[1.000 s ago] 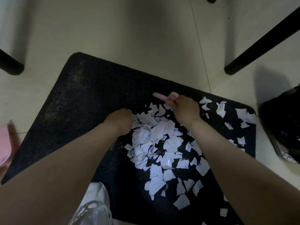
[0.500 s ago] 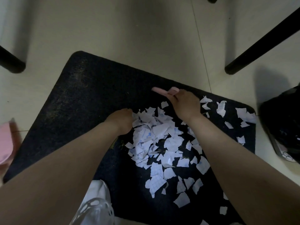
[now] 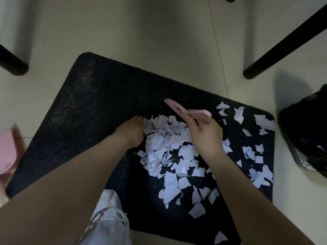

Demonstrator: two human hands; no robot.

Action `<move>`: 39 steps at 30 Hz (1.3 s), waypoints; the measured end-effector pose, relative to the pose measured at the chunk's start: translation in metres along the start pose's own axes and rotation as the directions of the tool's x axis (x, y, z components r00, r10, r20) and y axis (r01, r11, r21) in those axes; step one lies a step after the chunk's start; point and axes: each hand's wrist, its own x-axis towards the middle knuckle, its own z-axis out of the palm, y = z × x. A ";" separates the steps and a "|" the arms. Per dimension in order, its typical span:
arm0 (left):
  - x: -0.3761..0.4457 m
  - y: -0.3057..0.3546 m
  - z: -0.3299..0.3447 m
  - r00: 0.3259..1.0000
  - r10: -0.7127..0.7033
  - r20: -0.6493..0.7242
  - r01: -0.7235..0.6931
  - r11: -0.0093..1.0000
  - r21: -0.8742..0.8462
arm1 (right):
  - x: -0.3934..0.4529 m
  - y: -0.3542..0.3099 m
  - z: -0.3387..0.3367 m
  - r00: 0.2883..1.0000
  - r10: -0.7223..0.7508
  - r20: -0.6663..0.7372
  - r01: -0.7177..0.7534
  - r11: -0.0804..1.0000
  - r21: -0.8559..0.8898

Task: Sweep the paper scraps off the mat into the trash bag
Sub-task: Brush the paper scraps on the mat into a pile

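Observation:
A black mat (image 3: pixel 88 106) lies on the pale floor. White paper scraps (image 3: pixel 164 147) are heaped on its middle, with looser ones (image 3: pixel 261 121) spread toward its right edge. My left hand (image 3: pixel 131 132) rests on the mat against the heap's left side, fingers curled under. My right hand (image 3: pixel 206 137) grips a small pink brush (image 3: pixel 187 110), lifted above the top of the heap. The black trash bag (image 3: pixel 307 131) stands on the floor just past the mat's right edge.
Black furniture legs stand at the left (image 3: pixel 12 62) and at the upper right (image 3: pixel 283 45). A pink object (image 3: pixel 7 149) lies on the floor at the far left. A white shoe (image 3: pixel 108 225) rests on the mat's near edge.
My right hand has lifted and turned so more of the pink brush shows. The heap has bunched closer between my hands. My left hand has hardly moved.

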 end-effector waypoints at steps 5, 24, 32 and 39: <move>-0.017 -0.001 0.008 0.999 -0.039 -0.031 0.040 0.999 0.033 | -0.032 -0.013 0.003 0.958 0.237 0.160 -0.267 0.943 0.198; -0.063 -0.018 0.042 0.992 0.085 0.094 -0.099 0.984 0.151 | -0.139 0.014 0.015 0.698 0.347 0.627 -0.338 0.931 -0.139; -0.060 -0.020 0.046 0.993 0.090 0.073 -0.100 0.984 0.149 | -0.082 0.005 -0.005 0.791 0.324 0.519 -0.289 0.945 -0.151; -0.059 -0.022 0.047 0.996 0.081 0.048 -0.087 0.986 0.140 | -0.073 -0.007 -0.032 0.861 0.267 0.433 -0.281 0.959 -0.031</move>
